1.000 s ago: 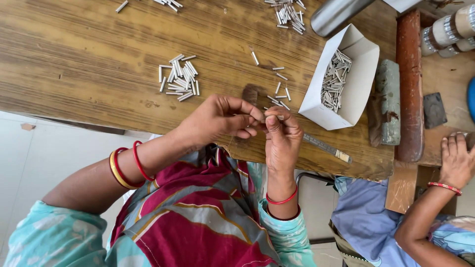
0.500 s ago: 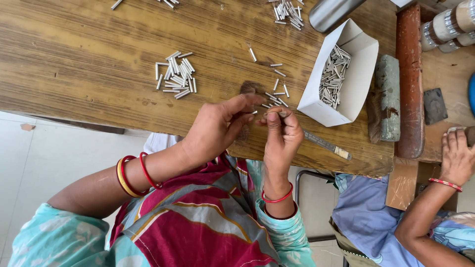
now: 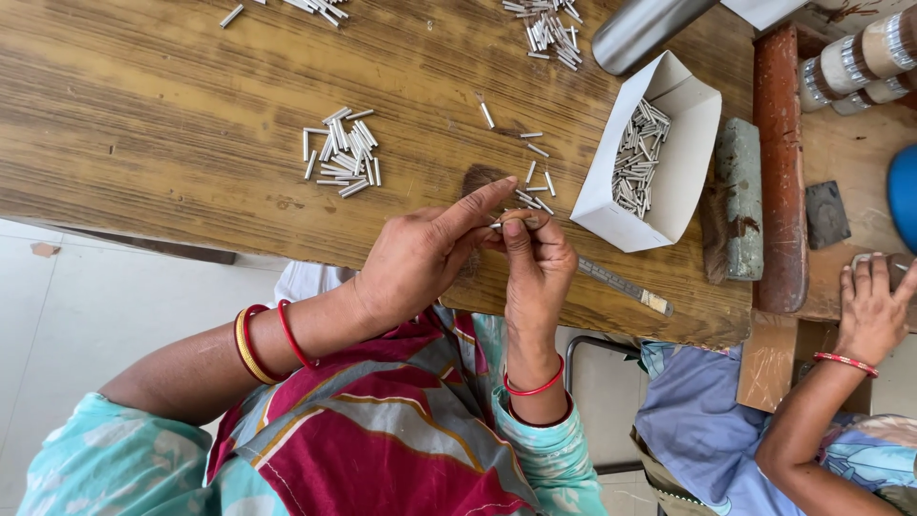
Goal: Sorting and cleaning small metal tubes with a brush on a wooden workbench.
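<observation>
My left hand [image 3: 420, 256], with yellow and red bangles on the wrist, and my right hand [image 3: 537, 268], with a red bangle, meet at the near edge of the wooden table [image 3: 172, 143]. Between their fingertips they pinch a small silver metal tube [image 3: 512, 223]. My left index finger stretches out over a few loose tubes [image 3: 533, 186] lying just beyond the hands. A small pile of the same tubes [image 3: 342, 153] lies to the left. To the right stands an open white cardboard box [image 3: 693, 143] with many tubes inside.
More tube piles [image 3: 549, 27] lie at the table's far side beside a metal cylinder [image 3: 640, 33]. A thin metal strip [image 3: 621, 285] lies near the table edge. A red wooden beam [image 3: 781, 172] and grey block [image 3: 740, 196] sit right. Another person's hand [image 3: 871, 311] rests there.
Both hands have moved slightly forward over the table edge, still joined at the fingertips. My left index finger has stretched out toward the loose tubes.
</observation>
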